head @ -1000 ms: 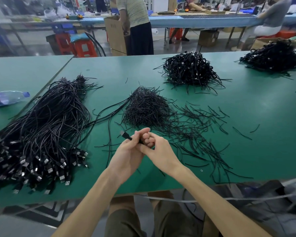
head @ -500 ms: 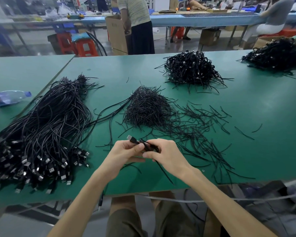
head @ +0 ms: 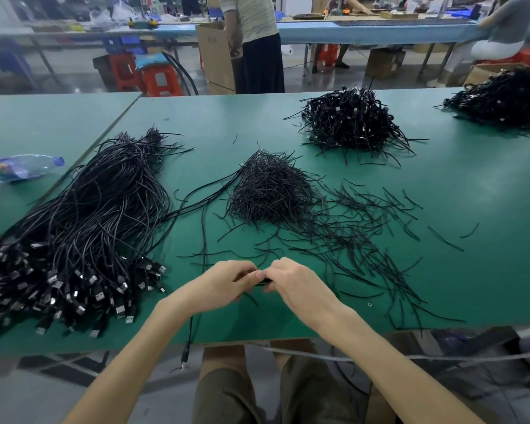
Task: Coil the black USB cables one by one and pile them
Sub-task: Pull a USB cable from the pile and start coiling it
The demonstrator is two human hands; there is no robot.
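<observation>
Where the bottle lies: a crumpled clear plastic water bottle with a blue cap (head: 22, 168) is on its side at nine o'clock, on the neighbouring green table top.
Loose bundle: a long sheaf of uncoiled black USB cables (head: 83, 228) stretches from ten o'clock down to eight o'clock, with its metal-tipped plugs fanned out at the near end.
Hanging end: a thin black cable end with a small plug (head: 185, 354) drops over the near edge at seven o'clock, just under the left wrist. Whether it belongs to the cable in the hands, I cannot tell.
Left hand: the left hand (head: 224, 286) is at six o'clock, fingers curled, thumb and fingertips pinching a black USB cable.
Held cable: the black USB cable (head: 262, 281) shows only as a short dark stretch between the two hands, just above the green work table (head: 471, 270).
Right hand: the right hand (head: 300, 286) touches the left, its fingers curled round the same cable.
Tie heap: a mound of short black wire ties (head: 270, 194) sits at twelve o'clock.
Stray ties: scattered black ties (head: 364, 234) spread from there toward four o'clock.
Finished pile: a heap of coiled black cables (head: 352, 120) lies at one o'clock.
Far pile: a second heap of coiled black cables (head: 502, 99) lies at two o'clock, at the table's right end.
</observation>
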